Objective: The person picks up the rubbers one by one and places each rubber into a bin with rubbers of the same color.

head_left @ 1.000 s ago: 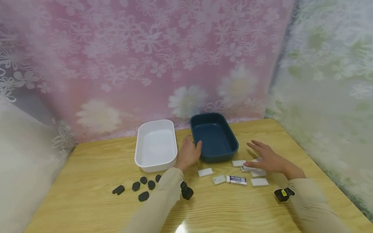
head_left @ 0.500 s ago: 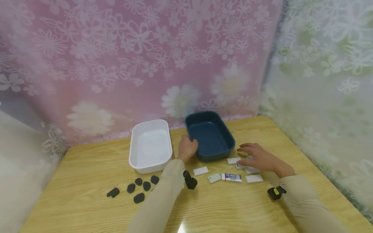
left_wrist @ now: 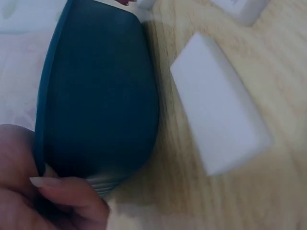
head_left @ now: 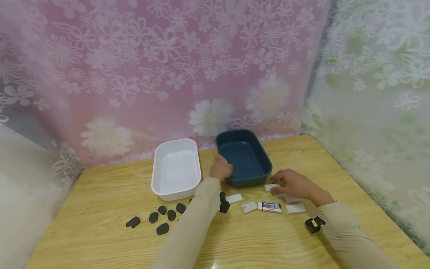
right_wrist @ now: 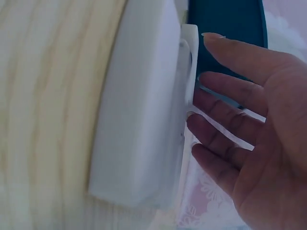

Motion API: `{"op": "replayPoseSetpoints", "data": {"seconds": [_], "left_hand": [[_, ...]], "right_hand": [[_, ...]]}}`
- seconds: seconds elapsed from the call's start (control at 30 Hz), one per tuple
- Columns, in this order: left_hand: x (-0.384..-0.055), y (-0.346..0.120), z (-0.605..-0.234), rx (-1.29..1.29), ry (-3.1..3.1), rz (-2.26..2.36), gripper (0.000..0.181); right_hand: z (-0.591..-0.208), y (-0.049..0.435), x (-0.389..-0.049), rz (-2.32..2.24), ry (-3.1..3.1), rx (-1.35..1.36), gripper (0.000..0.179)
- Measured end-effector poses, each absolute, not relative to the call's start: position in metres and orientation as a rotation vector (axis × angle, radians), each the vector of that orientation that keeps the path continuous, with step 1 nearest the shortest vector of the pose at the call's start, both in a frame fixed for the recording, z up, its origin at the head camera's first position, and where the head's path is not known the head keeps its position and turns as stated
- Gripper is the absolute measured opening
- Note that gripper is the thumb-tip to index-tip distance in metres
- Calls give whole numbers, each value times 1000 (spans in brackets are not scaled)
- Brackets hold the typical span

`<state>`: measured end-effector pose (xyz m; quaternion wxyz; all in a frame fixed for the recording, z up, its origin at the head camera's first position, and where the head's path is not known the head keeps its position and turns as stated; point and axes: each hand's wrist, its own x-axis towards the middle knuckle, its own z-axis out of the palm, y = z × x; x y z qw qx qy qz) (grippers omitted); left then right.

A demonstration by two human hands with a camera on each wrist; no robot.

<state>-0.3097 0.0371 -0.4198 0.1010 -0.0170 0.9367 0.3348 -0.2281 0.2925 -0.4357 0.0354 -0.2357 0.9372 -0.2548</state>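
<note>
While left hand (head_left: 221, 168) grips blue tub (left_wrist: 100, 91), right hand (head_left: 296, 184) seemingly loose, sleeve (head_left: 196, 224) overlaps pebbles (head_left: 171, 215)

Dark blue tray (head_left: 243, 160), white tray (head_left: 176, 170)
White blocks (head_left: 296, 209), one navy-printed eraser (head_left: 270, 207); black pieces (head_left: 162, 229); yellow wood-grained tabletop (head_left: 100, 209); white-flowered pink curtain (head_left: 188, 74).

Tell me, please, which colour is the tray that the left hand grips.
That tray is dark teal-blue; the head view shows it best.

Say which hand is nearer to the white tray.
Left. The left hand grips the blue tray, just right of the white tray; the right hand is farther right, by white blocks.
</note>
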Motion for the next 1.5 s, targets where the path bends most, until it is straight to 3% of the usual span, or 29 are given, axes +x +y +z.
{"op": "replayPoseSetpoints", "data": {"seconds": [0.23,0.67,1.13,1.33,1.5], "left_hand": [[-306,41,-417,-50,2813,846,60],[-310,54,-418,-182,2874,819,63],[-310,49,-408,-197,2893,804,67],[-307,50,-407,-183,2888,779,67],[-304,50,-409,-193,2899,769,64]], "right_hand": [[-435,279,-228,-599,2893,-696,22],[-436,282,-221,-587,3011,-483,21],[-410,285,-218,-747,3195,-1022,22],[-392,278,-219,-754,3197,-928,23],[-386,256,-242,-797,3148,-855,24]]}}
